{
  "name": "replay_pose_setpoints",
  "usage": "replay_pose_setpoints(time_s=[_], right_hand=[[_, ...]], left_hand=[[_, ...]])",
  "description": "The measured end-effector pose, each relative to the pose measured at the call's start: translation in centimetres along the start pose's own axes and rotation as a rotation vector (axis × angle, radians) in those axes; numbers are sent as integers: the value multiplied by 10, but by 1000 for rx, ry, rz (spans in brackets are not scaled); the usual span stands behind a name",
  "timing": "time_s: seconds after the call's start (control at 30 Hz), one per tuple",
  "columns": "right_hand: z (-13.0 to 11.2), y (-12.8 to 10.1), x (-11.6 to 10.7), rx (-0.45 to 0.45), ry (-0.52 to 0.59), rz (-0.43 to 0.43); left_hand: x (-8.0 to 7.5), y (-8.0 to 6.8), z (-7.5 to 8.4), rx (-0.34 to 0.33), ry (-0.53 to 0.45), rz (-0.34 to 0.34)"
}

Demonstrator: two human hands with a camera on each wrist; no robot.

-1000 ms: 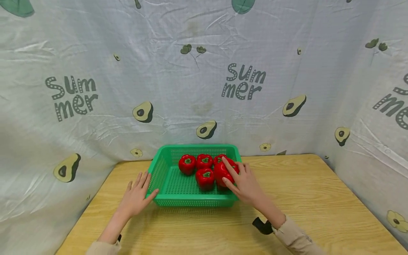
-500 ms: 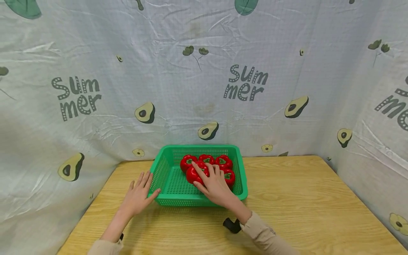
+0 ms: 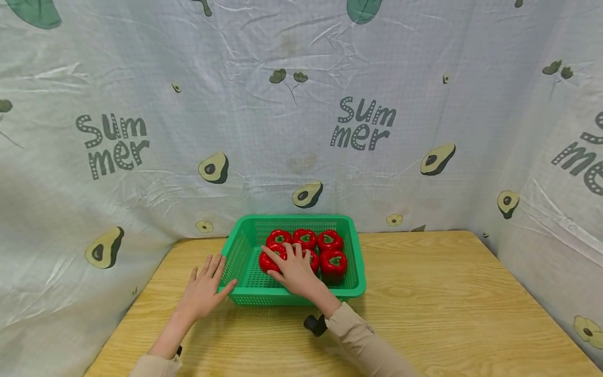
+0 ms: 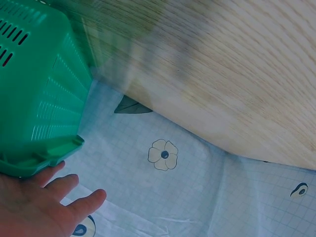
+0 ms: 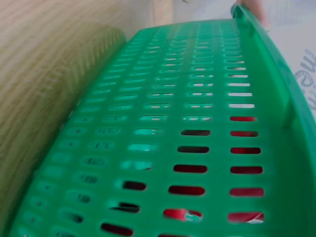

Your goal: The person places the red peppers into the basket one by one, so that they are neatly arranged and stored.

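A wooden table (image 3: 424,293) stands against a crumpled white backdrop cloth (image 3: 301,104) printed with avocados and the word "Summer". At the table's far middle sits a green plastic basket (image 3: 245,299), its walls and floor pierced with slots.

Inside the basket, the person's right hand (image 3: 294,269) lies on top of a red bell pepper (image 3: 267,260) near the front left of the cluster, fingers curved over it and holding it. A second ago the same hand held a pepper at the basket's right side; half a second ago it was over the middle. The pepper has since travelled leftward across the basket, and a pepper (image 3: 333,263) now sits uncovered at the front right. By that reading, the person is shifting peppers about within the basket rather than taking them out.

The peppers are glossy, deep red and squat, each with a green stem cap facing up. Three line the back wall (image 3: 305,238), the others sit in front of them.

The left hand (image 3: 203,290) has stayed put, fingers straight and spread, palm down on the table with the thumb touching the basket's front left corner. The left wrist view shows that corner (image 4: 44,158) beside the fingers (image 4: 81,202). The right wrist view shows only the slotted front wall (image 5: 187,128), red visible through it.
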State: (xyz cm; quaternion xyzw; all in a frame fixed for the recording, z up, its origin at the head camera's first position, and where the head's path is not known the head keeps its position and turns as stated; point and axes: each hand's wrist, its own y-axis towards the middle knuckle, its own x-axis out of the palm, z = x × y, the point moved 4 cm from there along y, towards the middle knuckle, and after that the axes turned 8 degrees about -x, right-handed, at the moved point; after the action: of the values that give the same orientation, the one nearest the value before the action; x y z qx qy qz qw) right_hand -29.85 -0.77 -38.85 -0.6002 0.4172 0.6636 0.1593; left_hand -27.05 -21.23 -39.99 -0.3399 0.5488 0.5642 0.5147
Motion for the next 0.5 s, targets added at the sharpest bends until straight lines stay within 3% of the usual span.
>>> replay_pose_setpoints(time_s=[0.5], right_hand=[[4, 21, 32, 171, -72, -220]], left_hand=[[1, 2, 0, 4, -22, -12]])
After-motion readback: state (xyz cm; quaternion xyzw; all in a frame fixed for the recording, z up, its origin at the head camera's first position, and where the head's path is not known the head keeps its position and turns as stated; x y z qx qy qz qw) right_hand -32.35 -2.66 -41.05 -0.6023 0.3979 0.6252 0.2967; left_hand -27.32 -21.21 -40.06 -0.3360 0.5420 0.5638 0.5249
